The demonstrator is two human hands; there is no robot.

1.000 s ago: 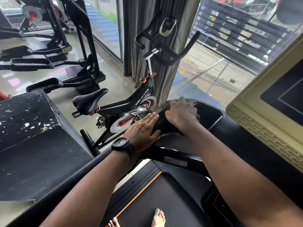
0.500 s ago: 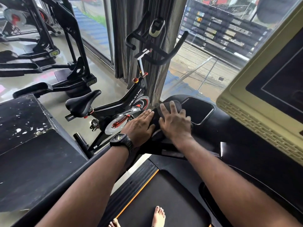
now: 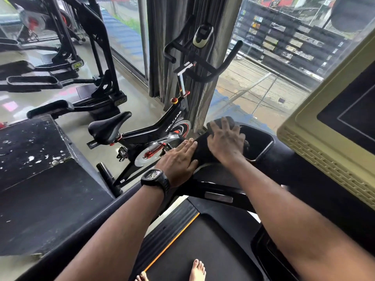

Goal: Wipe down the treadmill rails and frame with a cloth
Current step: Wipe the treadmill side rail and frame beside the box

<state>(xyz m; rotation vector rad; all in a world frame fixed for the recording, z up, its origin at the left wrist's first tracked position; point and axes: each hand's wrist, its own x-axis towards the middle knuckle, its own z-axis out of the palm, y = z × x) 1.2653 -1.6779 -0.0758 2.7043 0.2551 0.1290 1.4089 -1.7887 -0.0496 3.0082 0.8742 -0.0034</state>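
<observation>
I stand barefoot on a black treadmill (image 3: 272, 167). A dark cloth (image 3: 203, 147) lies over the left front corner of its frame, beside a recessed tray. My right hand (image 3: 226, 141) lies spread on the cloth with fingers straight, pressing it down; the cloth's far end (image 3: 230, 121) shows past my fingertips. My left hand (image 3: 178, 159), with a black watch on its wrist, rests flat with straight fingers on the frame edge, touching the cloth's left side. The left side rail (image 3: 81, 228) runs back towards me.
A beige console (image 3: 324, 138) with a dark screen rises at the right. A black spin bike (image 3: 142, 136) stands close on the left, a scuffed black box (image 3: 34, 159) beside it. Elliptical machines (image 3: 85, 63) stand further back. A curtain and windows are ahead.
My right hand has slid the cloth forward along the frame corner, after having drawn it back half a second ago. My left hand has stayed flat beside it.
</observation>
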